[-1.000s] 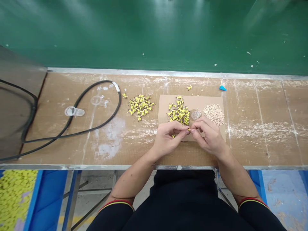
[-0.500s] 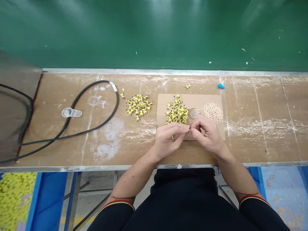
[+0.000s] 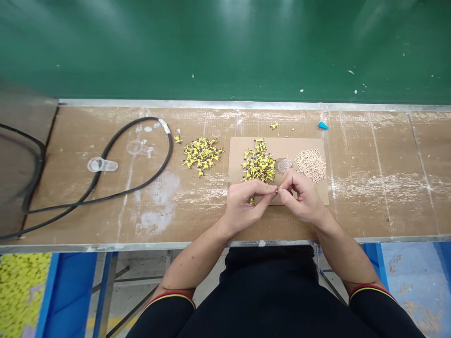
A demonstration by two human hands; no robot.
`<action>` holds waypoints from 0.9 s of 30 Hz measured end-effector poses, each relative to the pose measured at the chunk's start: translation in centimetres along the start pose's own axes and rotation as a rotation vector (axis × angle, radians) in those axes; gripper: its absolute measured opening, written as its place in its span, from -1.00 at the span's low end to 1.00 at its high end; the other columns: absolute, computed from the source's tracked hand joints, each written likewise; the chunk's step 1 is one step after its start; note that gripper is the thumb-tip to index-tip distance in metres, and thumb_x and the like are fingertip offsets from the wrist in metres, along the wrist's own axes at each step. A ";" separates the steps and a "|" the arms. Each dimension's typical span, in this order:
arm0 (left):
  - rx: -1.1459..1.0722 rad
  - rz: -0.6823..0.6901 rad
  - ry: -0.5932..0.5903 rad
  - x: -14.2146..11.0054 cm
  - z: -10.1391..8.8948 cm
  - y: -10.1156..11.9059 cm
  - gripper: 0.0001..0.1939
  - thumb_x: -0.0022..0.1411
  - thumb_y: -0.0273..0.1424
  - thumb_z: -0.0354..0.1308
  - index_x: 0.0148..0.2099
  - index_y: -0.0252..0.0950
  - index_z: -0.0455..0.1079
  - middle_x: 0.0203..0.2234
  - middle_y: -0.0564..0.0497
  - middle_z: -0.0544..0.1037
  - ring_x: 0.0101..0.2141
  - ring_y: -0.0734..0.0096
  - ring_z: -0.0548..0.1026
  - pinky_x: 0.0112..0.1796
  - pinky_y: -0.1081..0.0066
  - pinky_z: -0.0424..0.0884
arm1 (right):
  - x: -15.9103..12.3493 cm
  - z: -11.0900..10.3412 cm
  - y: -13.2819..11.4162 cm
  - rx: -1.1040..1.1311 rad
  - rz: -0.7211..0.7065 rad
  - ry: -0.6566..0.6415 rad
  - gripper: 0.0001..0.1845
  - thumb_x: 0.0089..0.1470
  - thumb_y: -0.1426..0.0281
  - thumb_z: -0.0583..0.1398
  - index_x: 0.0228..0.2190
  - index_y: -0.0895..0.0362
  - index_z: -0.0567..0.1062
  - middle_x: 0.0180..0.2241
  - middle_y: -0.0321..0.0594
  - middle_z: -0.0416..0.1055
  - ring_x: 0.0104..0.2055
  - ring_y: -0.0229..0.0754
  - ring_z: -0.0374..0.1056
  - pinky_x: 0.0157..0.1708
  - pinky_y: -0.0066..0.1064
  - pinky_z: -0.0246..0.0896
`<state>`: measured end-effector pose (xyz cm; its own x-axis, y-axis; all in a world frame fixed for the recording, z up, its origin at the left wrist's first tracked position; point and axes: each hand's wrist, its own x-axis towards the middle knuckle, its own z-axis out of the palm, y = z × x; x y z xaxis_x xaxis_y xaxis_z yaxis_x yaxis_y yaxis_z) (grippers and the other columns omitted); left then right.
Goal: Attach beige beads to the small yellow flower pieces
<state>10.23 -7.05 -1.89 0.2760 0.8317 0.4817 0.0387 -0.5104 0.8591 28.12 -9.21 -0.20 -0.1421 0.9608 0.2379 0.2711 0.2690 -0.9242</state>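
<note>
My left hand (image 3: 244, 204) and my right hand (image 3: 301, 197) meet in front of me, their fingertips pinching a tiny yellow-and-dark part (image 3: 276, 190). Both hands are over the near edge of a cardboard sheet (image 3: 278, 146). Just beyond my fingers lie a heap of similar yellow parts (image 3: 259, 164), a clear round cap (image 3: 283, 165) and a heap of small beige pellets (image 3: 311, 166), all on the sheet. The part is too small to make out its exact kind.
A second yellow heap (image 3: 202, 156) lies left of the sheet on the cardboard-covered bench. Further left are a looped black cable (image 3: 137, 173) and clear plastic pieces (image 3: 102, 165). A blue wedge (image 3: 323, 125) sits behind. A metal strip edges the bench.
My hands stay together on the small part with little movement. The whole scene has drifted slightly left in the picture as my head moved.
</note>
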 end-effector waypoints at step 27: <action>-0.169 -0.262 0.038 -0.2 0.2 0.6 -0.93 0.22 -0.45 0.38 -0.32 -0.30 0.57 -0.45 -0.03 0.72 -0.44 0.38 0.71 -0.39 0.56 0.67 | -0.1 0.4 0.4 0.183 0.107 -0.069 -0.78 0.27 0.35 0.19 -0.43 0.05 0.32 -0.49 -0.38 0.27 -0.47 -0.29 0.15 -0.48 -0.40 0.08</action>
<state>10.39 -7.52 -1.53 0.2413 0.9394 0.2437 -0.0578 -0.2367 0.9699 27.84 -9.25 -0.77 -0.1881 0.9747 0.1205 0.1122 0.1432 -0.9833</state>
